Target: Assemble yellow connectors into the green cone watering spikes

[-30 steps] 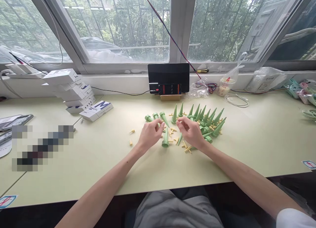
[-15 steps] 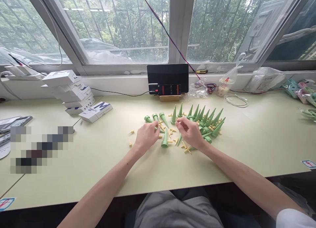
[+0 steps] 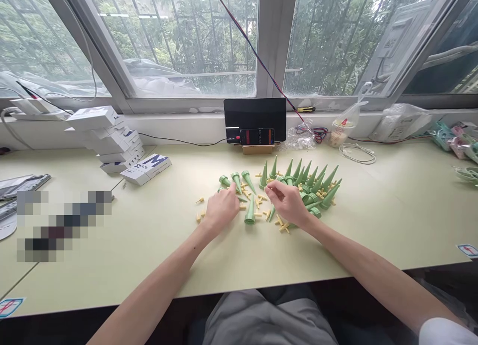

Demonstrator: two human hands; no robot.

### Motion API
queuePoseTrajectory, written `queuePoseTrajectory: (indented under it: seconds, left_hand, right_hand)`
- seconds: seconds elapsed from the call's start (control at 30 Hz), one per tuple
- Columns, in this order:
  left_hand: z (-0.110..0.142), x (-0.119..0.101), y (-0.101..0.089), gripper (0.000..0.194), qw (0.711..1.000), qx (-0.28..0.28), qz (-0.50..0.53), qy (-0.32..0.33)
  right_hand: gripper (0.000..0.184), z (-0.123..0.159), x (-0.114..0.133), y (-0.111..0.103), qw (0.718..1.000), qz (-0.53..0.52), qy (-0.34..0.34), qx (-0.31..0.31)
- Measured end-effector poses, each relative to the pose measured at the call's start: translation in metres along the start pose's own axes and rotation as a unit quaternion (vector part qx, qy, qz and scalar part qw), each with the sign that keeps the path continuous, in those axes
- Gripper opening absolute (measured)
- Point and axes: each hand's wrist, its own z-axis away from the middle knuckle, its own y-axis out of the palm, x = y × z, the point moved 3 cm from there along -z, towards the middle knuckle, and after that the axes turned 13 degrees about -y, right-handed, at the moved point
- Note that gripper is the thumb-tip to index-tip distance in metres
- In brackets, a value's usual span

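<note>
My left hand (image 3: pixel 223 205) hovers low over the left part of a group of green plastic cones, index finger stretched forward. A green spike cone lying on its side is partly under that hand; whether the fingertips touch it is hidden. Upright in front of the hands stands another ribbed-base cone (image 3: pixel 250 210). My right hand (image 3: pixel 287 201) is closed in a pinch beside a standing cone (image 3: pixel 263 174); what the fingertips hold, if anything, is too small to make out. Small yellow T-shaped connectors (image 3: pixel 284 227) lie scattered between and around the hands.
Several green cones (image 3: pixel 328 178) stand crowded behind and right of my right hand. A phone (image 3: pixel 257 136) leans on a black screen (image 3: pixel 255 113) at the back. White boxes (image 3: pixel 146 169) are at left; a bagged cup (image 3: pixel 340 131) and coiled cable (image 3: pixel 357 153) sit at right.
My left hand has shifted slightly, its index finger now stretched forward toward the cones instead of curled inward. My right hand keeps its pinch in nearly the same place. The view has shifted slightly.
</note>
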Motion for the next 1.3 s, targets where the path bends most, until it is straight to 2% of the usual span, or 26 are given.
queuePoseTrajectory:
  seconds: [0.37,0.83,1.3]
  left_hand:
    - [0.0013,0.0005,0.0028,0.027,1.0,-0.004,0.007,0.011]
    - [0.0001,0.0014,0.0049,0.024,0.999,-0.001,0.046,0.026]
    - [0.0006,0.0009,0.0068,0.017,0.999,-0.004,0.035,0.023]
  right_hand:
    - [0.026,0.0003,-0.0022,0.0019,1.0,-0.006,-0.009,0.01]
    - [0.028,0.0005,-0.0005,0.0029,1.0,-0.006,-0.006,0.025]
    - [0.029,0.0003,0.0017,0.004,0.999,-0.019,-0.004,0.048]
